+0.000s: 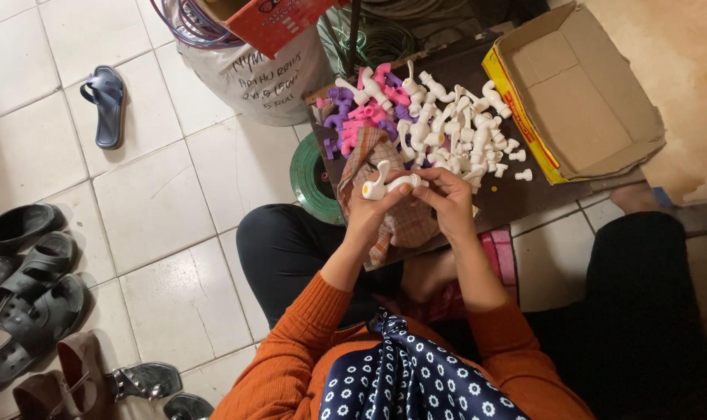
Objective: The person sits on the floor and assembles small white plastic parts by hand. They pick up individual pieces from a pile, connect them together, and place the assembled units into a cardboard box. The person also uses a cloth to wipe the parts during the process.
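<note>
Left hand [366, 208]: fingers curled around the lower end of a white plastic tap [390, 183], near its yellow-tipped end. Right hand [447, 198]: fingertips pinched on the other end of the same tap. The tap lies roughly level between both hands, held above the person's lap and the near edge of a dark board [517, 198].

Beneath the hands: a checked cloth [404, 222], brown and cream, draped over the board's near edge.

On the board, just beyond the hands: a heap of white taps [458, 128], loosely piled, with a few small white pieces lying apart at its right. Touching that heap on the left: a smaller pile of pink taps [369, 117] mixed with purple taps [339, 105].

Right of the heaps: an open cardboard box [579, 93], yellow-edged, flaps spread, resting partly on the board.

Left of the board, on the floor: a green coil of wire [307, 179], partly tucked under it.

Beyond: a pale sack [252, 78] with an orange box [279, 23] on top.

Tiled floor [151, 202], left side: one blue sandal [106, 101] alone; several dark sandals [34, 288] grouped by the left edge.

Person: orange sleeves, dark trousers, navy dotted scarf [408, 381].
</note>
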